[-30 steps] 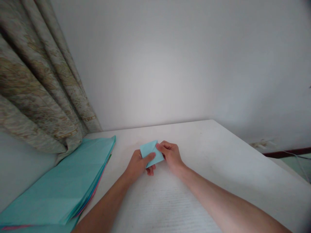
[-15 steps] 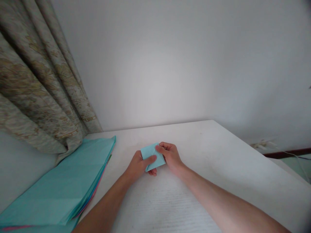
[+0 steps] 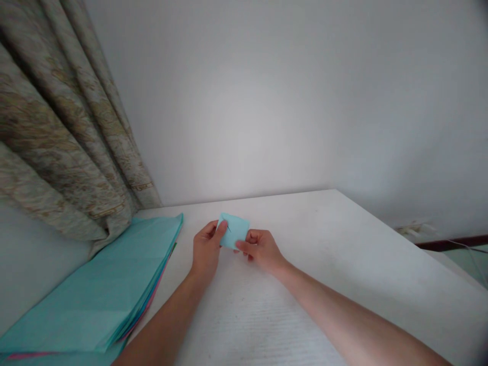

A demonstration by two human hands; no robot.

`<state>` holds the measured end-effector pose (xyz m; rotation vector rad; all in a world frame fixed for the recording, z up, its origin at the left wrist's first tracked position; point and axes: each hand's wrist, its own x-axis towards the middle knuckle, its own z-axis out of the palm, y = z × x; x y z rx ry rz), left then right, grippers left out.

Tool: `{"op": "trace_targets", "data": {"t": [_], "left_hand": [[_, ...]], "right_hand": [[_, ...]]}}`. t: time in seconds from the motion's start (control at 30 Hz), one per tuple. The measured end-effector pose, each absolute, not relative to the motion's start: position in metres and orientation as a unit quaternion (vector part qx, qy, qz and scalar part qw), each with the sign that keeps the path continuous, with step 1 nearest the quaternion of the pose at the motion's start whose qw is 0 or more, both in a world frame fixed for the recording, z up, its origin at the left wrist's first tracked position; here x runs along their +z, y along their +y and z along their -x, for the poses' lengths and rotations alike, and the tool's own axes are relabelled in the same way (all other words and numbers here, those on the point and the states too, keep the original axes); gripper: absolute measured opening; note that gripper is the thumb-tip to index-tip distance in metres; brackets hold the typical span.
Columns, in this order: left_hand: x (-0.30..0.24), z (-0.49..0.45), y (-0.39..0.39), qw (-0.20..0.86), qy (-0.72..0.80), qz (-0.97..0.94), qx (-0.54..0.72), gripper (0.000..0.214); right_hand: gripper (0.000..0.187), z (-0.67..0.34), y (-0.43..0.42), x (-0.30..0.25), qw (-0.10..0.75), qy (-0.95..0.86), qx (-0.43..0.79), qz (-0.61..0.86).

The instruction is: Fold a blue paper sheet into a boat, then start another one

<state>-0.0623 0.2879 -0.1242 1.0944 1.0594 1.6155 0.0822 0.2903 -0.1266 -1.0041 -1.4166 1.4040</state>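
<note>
A small folded piece of light blue paper (image 3: 235,230) is held between both hands above the white table (image 3: 343,254). My left hand (image 3: 205,250) pinches its left edge, thumb on the front face. My right hand (image 3: 260,249) pinches its lower right corner, the other fingers curled under. The paper stands nearly upright, its flat face toward me, with a short crease line near the left thumb.
A stack of large teal paper sheets (image 3: 95,295), with pink and green edges showing beneath, lies on the table's left side. A patterned curtain (image 3: 64,132) hangs at the left, touching the stack's far end. A plain wall (image 3: 267,101) stands behind. The table's right edge (image 3: 396,234) drops off.
The folded paper has been turned and lifted slightly away from me. My left thumb shifted from its lower edge to its upper left, and my right hand dropped to its lower right corner.
</note>
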Motion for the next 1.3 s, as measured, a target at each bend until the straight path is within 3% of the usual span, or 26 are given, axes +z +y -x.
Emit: {"op": "trace_targets", "data": {"t": [0.13,0.4,0.7,0.9,1.13,1.3], "left_hand": [[-0.118,0.062,0.282,0.392,0.478,-0.528,0.582,0.025],[-0.111,0.064,0.279,0.33,0.518,-0.612,0.499,0.024],[-0.117,0.063,0.278,0.434,0.464,-0.648,0.419,0.023],[-0.116,0.066,0.281,0.42,0.498,-0.585,0.483,0.025],[-0.116,0.063,0.28,0.449,0.473,-0.615,0.443,0.023],[-0.118,0.067,0.281,0.424,0.499,-0.533,0.535,0.024]], "right_hand": [[0.031,-0.083,0.29,-0.129,0.419,-0.609,0.533,0.412],[0.027,-0.088,0.295,-0.124,0.524,-0.575,0.469,0.418],[0.022,-0.089,0.293,-0.121,0.525,-0.583,0.449,0.427],[0.027,-0.087,0.294,-0.124,0.512,-0.589,0.454,0.43],[0.027,-0.088,0.294,-0.125,0.514,-0.587,0.451,0.434],[0.029,-0.088,0.295,-0.128,0.5,-0.596,0.452,0.436]]}}
